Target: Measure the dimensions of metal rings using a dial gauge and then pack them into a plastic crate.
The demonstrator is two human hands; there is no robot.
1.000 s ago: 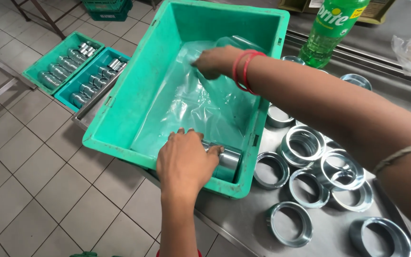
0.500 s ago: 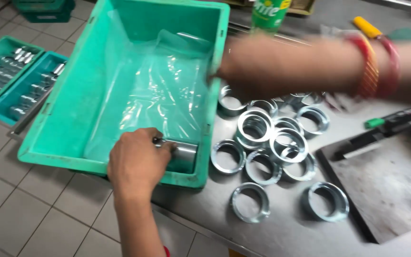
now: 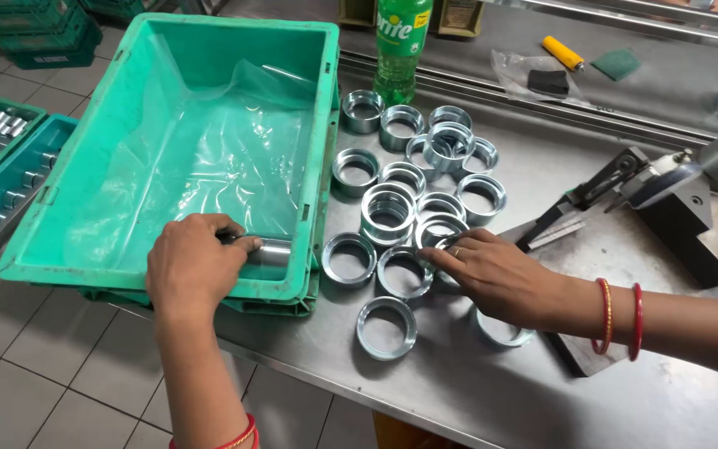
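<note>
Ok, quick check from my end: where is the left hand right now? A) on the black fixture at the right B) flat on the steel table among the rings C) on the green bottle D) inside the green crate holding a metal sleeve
D: the left hand grips a shiny metal sleeve at the near wall of the green crate, while the right hand rests on the rings on the table.

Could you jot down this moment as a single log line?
left hand: holds metal sleeve inside green crate | right hand: fingers on steel rings | surface: steel table
</note>
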